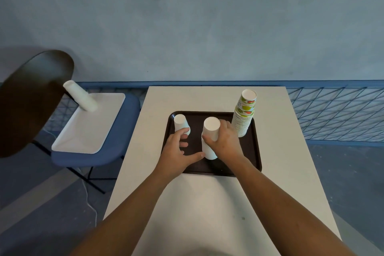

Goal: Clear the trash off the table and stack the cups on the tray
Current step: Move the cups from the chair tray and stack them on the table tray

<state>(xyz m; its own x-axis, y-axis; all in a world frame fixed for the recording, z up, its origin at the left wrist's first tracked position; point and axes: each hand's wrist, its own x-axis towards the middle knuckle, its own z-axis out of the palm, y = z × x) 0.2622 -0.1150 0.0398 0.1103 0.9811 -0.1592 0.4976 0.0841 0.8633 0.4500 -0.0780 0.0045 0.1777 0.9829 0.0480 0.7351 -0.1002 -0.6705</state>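
Right hand (223,141) gripping upside-down white cup stack (210,138), left hand (178,149) spread loosely beside, dark tray (252,151)

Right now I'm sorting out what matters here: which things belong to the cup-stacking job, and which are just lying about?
Part of the job:
- dark tray
- small white cup by the left hand
- middle white cup stack, held by the right hand
- tall patterned cup stack

Just lying about:
- blue chair
- white tray on it
- white cup stack on that tray
- round dark table
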